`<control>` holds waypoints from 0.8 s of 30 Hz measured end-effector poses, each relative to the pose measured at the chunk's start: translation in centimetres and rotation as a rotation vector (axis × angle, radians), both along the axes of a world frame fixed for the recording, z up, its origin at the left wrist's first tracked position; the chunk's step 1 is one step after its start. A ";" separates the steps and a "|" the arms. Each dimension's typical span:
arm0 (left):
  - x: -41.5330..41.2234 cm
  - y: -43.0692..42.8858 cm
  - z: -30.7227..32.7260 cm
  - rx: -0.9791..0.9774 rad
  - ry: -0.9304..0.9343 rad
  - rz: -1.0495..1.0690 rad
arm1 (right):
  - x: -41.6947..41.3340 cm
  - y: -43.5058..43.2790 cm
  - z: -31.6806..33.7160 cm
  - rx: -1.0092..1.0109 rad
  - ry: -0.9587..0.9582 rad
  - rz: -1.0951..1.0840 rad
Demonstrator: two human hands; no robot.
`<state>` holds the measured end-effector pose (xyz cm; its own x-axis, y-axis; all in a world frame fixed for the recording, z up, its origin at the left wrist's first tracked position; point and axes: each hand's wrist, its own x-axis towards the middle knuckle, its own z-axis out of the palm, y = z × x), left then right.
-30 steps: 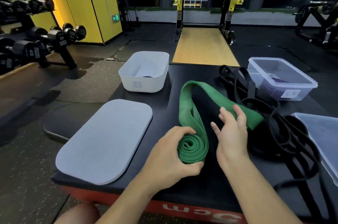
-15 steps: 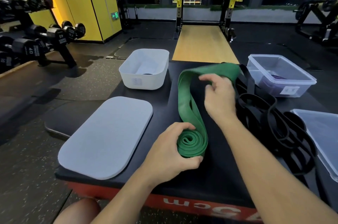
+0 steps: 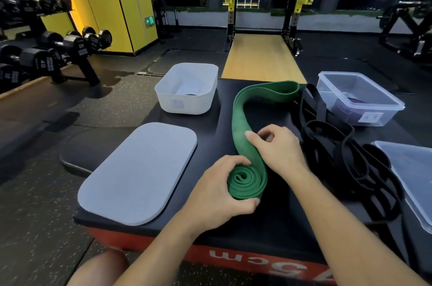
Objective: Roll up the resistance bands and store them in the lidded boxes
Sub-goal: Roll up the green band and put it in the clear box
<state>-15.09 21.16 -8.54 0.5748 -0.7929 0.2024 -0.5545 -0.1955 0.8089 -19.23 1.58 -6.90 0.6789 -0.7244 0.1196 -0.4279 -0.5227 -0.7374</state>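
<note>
L hand [image 3: 218,194] grips green band [image 3: 239,122] coil; R hand [image 3: 279,149] pinches tail stretching away

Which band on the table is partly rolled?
The green band: the left hand grips its coiled near end, the right hand pinches its loose length. The black bands lie unrolled in a tangle beside it.

Single head-worn view, facing forward and down, close over hands [image 3: 278,147]

A partly rolled green band [image 3: 238,119] is gripped at its coil by the left hand [image 3: 217,194] near the platform's [image 3: 268,222] front edge. The free length is pinched by the right hand [image 3: 278,147].
</note>
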 end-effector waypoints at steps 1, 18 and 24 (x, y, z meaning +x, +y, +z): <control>0.0 0.0 0.0 0.003 0.003 -0.002 | -0.3 0.0 -0.1 0.064 0.025 -0.006; 0.4 0.5 -0.3 0.047 -0.018 -0.041 | -5.3 1.6 1.3 -0.304 0.336 -0.009; 0.4 0.6 -0.1 0.051 -0.031 -0.047 | -6.1 1.0 -0.5 -0.407 0.118 0.180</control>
<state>-14.67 21.71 -8.63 0.5312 -0.8283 0.1781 -0.5885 -0.2094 0.7809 -25.31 2.55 -7.38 0.8158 -0.5034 0.2847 -0.3719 -0.8336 -0.4084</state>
